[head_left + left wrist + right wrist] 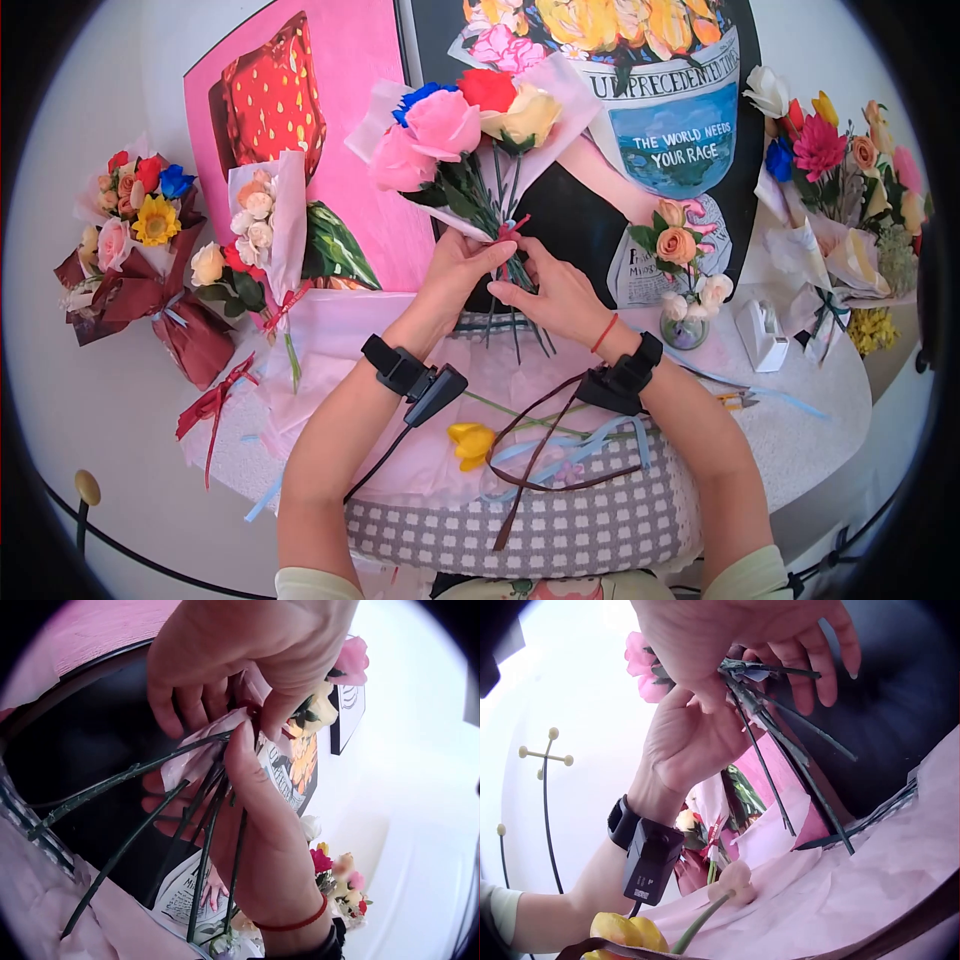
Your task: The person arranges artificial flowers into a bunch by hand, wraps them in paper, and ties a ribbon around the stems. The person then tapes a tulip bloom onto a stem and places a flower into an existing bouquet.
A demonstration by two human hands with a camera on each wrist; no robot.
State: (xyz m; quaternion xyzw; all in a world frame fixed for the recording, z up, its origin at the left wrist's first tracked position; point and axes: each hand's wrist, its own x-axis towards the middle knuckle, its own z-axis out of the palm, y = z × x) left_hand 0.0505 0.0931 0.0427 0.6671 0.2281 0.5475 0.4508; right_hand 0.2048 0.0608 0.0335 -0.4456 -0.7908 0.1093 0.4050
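A bouquet of pink, red, blue and cream roses in pale pink paper is held upright before me. My left hand grips its narrow neck, thumb across the front. From the other side, my right hand holds the bouquet near the tie, its fingers behind the stems in the left wrist view. A dark red ribbon circles the neck between both hands. Green stems fan out below the hands. In the right wrist view, pink rose petals show past my right hand; the knot area is mostly covered by fingers.
On the table lie pink tissue paper, a yellow tulip, and brown ribbon. Wrapped bouquets stand left and right. A small glass vase sits beside a white tape dispenser. Two paintings lean behind.
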